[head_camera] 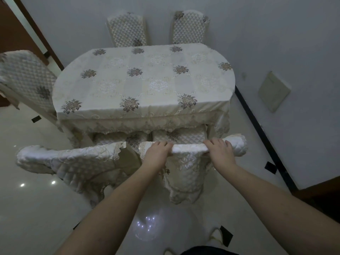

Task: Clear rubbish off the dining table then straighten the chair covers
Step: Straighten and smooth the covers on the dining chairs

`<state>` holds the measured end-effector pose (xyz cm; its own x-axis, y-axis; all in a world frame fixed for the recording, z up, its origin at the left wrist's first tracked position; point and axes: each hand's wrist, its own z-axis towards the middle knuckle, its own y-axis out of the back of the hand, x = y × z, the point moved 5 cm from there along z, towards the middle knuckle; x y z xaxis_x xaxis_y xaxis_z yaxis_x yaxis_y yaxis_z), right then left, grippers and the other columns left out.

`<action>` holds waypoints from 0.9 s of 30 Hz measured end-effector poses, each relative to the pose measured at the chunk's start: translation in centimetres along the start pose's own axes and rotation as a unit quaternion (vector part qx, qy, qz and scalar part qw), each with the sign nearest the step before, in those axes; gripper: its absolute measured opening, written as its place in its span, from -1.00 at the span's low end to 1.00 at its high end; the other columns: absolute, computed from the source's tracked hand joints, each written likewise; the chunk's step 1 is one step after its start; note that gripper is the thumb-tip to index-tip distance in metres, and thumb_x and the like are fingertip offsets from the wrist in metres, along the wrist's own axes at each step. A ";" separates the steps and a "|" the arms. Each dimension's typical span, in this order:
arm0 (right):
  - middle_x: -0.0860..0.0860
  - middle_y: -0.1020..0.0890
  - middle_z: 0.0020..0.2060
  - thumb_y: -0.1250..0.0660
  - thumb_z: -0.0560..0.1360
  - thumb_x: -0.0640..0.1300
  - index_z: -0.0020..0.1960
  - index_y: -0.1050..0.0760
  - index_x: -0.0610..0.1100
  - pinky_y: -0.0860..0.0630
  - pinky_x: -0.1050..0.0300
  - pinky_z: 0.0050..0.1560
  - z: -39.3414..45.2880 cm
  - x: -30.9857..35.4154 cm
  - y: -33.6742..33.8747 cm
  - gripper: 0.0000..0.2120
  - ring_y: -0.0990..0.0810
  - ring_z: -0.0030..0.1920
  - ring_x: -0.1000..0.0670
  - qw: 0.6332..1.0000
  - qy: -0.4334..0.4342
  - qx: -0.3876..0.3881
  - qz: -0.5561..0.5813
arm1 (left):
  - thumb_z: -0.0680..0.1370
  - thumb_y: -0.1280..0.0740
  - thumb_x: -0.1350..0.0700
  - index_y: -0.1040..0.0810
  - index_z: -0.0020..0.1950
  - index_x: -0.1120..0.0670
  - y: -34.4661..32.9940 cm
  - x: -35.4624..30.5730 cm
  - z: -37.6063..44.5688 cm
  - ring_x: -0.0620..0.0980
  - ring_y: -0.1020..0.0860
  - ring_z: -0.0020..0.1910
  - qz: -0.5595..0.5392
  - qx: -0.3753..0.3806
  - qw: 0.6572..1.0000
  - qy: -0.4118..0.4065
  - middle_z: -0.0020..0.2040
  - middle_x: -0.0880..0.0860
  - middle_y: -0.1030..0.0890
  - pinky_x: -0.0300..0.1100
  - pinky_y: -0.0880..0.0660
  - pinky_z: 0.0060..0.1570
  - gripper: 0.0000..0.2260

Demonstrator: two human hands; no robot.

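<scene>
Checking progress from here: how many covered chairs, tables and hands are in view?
Covered chairs: 5 — two near, two far, one left
Tables: 1
Hands: 2 — left hand, right hand, both gripping the near right cover
Total: 8

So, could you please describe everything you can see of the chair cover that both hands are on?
The chair cover is cream quilted fabric with embroidered floral patterning and a lace-trimmed, scalloped hem. It drapes over the back of the near right-hand chair, pushed in at the dining table; its back panel hangs toward the floor. The left hand and right hand both grip its rolled top edge. Beside it, the neighbouring cover sits askew.
</scene>
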<state>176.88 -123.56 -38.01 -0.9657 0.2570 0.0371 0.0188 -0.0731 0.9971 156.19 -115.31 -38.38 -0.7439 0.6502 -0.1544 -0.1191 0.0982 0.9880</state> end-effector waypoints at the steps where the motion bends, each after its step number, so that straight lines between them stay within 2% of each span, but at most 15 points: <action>1: -0.07 -0.55 0.07 -0.25 0.53 -0.15 0.26 -0.47 0.00 -0.30 -0.10 0.17 -0.1 0.2 0.0 -0.69 -0.50 0.14 -0.14 1.000 -0.001 -0.005 0.009 | 0.59 -0.27 0.05 -0.41 0.33 0.03 0.0 0.3 -0.1 0.12 -0.44 0.17 -0.001 0.001 1.000 0.004 0.21 0.05 -0.47 -0.11 -0.30 -0.14 -0.68; 3: -0.05 -0.55 0.08 -0.28 0.52 -0.12 0.26 -0.47 0.01 -0.29 -0.10 0.21 -0.3 0.4 0.0 -0.69 -0.50 0.15 -0.13 1.000 -0.005 -0.006 0.020 | 0.57 -0.29 0.02 -0.44 0.31 0.03 0.1 0.5 -0.1 0.12 -0.45 0.16 -0.017 0.003 1.000 0.016 0.18 0.06 -0.49 -0.10 -0.31 -0.16 -0.68; 5: -0.03 -0.52 0.17 -0.26 0.54 -0.08 0.32 -0.41 0.04 -0.21 -0.10 0.30 -0.4 0.3 -0.2 -0.65 -0.45 0.23 -0.09 1.000 -0.010 0.009 0.024 | 0.56 -0.31 0.00 -0.45 0.28 0.06 0.2 0.2 0.0 0.14 -0.46 0.15 -0.023 0.007 1.000 0.017 0.16 0.07 -0.50 -0.09 -0.35 -0.12 -0.68; 8: -0.04 -0.35 0.39 -0.21 0.56 -0.10 0.41 -0.28 0.02 -0.05 -0.13 0.42 -0.6 0.0 -0.2 -0.57 -0.25 0.42 -0.08 0.998 -0.017 0.026 0.056 | 0.55 -0.29 -0.09 -0.40 0.28 0.09 -0.1 -0.7 -0.5 0.16 -0.46 0.18 0.021 -0.004 1.000 0.022 0.20 0.11 -0.50 0.02 -0.39 0.11 -0.62; 10: -0.07 -0.15 0.51 -0.22 0.56 -0.04 0.48 -0.18 0.00 0.07 -0.17 0.46 -0.8 -0.3 -0.1 -0.48 -0.05 0.52 -0.09 0.996 -0.020 0.053 0.070 | 0.52 -0.26 -0.17 -0.31 0.38 0.10 -0.6 -1.5 -1.4 0.18 -0.38 0.31 0.040 -0.003 0.998 0.046 0.32 0.13 -0.44 0.11 -0.33 0.27 -0.47; 12: -0.07 -0.05 0.55 -0.23 0.55 0.03 0.52 -0.09 0.00 0.13 -0.17 0.47 -1.5 -1.1 0.0 -0.40 0.04 0.54 -0.09 0.994 -0.015 0.069 0.079 | 0.51 -0.21 -0.22 -0.18 0.48 0.09 -0.9 -2.9 -2.2 0.25 -0.26 0.43 0.044 0.005 0.997 0.057 0.42 0.17 -0.33 0.20 -0.21 0.37 -0.35; 15: -0.03 -0.10 0.54 -0.22 0.55 0.07 0.54 0.00 0.04 0.11 -0.15 0.48 -2.8 -3.1 0.5 -0.34 0.00 0.53 -0.06 0.994 0.007 0.072 0.083 | 0.53 -0.13 -0.26 -0.08 0.54 0.07 -0.4 -5.7 -2.6 0.25 -0.17 0.48 0.049 0.008 0.998 0.045 0.48 0.16 -0.25 0.21 -0.13 0.40 -0.32; 19: 0.03 -0.14 0.53 -0.19 0.56 0.13 0.53 -0.05 0.03 0.07 -0.13 0.47 -4.7 -6.6 1.9 -0.38 -0.08 0.52 -0.04 0.994 0.021 0.071 0.076 | 0.54 -0.12 -0.24 -0.10 0.52 0.02 0.0 -9.3 -1.8 0.19 -0.18 0.48 0.051 0.002 0.999 0.015 0.49 0.12 -0.25 0.19 -0.13 0.42 -0.37; 24: -0.01 -0.27 0.48 -0.23 0.54 0.11 0.51 -0.16 -0.01 -0.07 -0.12 0.42 -7.4 -14.2 4.3 -0.40 -0.22 0.46 -0.08 0.995 0.000 0.030 0.094 | 0.52 -0.19 -0.22 -0.24 0.44 -0.04 0.0 -15.5 1.0 0.12 -0.30 0.39 0.058 0.017 0.998 0.019 0.41 0.04 -0.34 0.31 -0.24 0.28 -0.46; 27: -0.01 -0.28 0.47 -0.19 0.55 0.14 0.50 -0.20 -0.02 -0.06 -0.10 0.43 -9.0 -19.3 4.7 -0.43 -0.23 0.46 -0.07 0.995 -0.027 0.033 0.091 | 0.53 -0.11 -0.25 -0.29 0.42 -0.09 0.2 -19.2 3.2 0.05 -0.34 0.38 0.041 0.022 0.999 0.006 0.40 -0.03 -0.38 0.19 -0.29 0.28 -0.50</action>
<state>193.26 -137.58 -34.61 -0.9294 0.2962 0.2200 0.2115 -0.0609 0.9755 172.54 -125.31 -35.18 -0.7580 0.6481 -0.0734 -0.0289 0.0790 0.9965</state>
